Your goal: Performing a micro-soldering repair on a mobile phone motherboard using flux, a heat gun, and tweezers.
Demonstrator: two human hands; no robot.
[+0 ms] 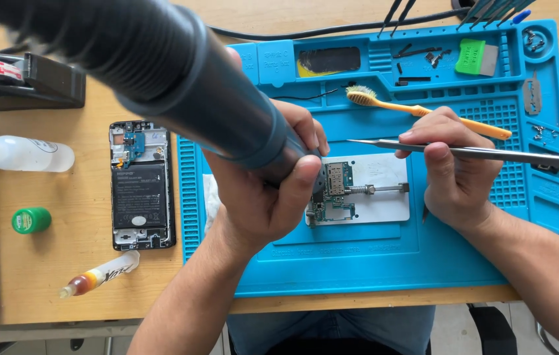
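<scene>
The left hand [263, 190] has its fingers wrapped tight around a big dark hot-air tool [181, 85], tip down by the little circuit board [332, 190]. The board sits clamped on a silver plate [385, 194] on the blue mat [371, 256]. The right hand [454, 171] pinches long metal tweezers [470, 152] just above it.

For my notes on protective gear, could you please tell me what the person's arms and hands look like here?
Both are bare: the left hand and the right hand wear no gloves, and no rings or watch show. Both forearms are uncovered to the edge of the picture, with no sleeves in view. The fingers have short nails. No tape, markings or straps can be seen on either arm.
</scene>
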